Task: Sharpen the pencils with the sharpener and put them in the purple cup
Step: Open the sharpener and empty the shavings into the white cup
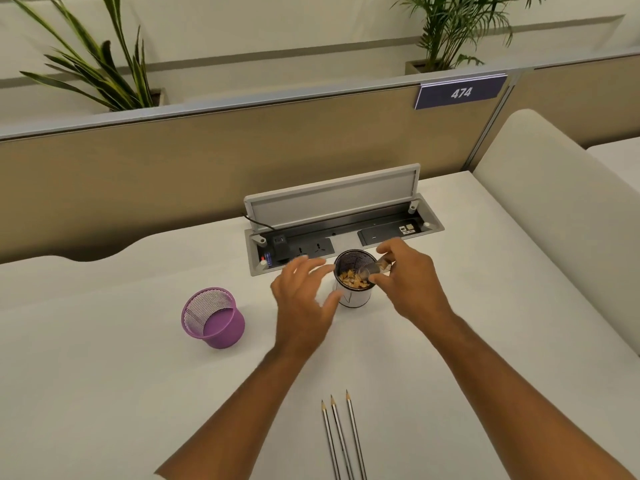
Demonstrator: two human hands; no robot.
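Observation:
Three sharpened grey pencils [341, 441] lie side by side near the table's front edge, points facing away from me. The purple mesh cup [212, 318] stands to the left, with nothing visible inside it. My right hand [412, 282] pinches a small clear sharpener [375, 269], tilted over the rim of a black mesh cup [355, 284] with a white paper wrap that holds pencil shavings. My left hand [304, 296] hovers just left of that cup with fingers spread and holds nothing.
An open power socket box [343, 230] with a raised grey lid and a plugged-in cable sits in the white table [104, 375] behind the cups. A tan partition [207, 161] with a sign reading 474 runs behind it. A pale chair back [554, 216] stands at the right.

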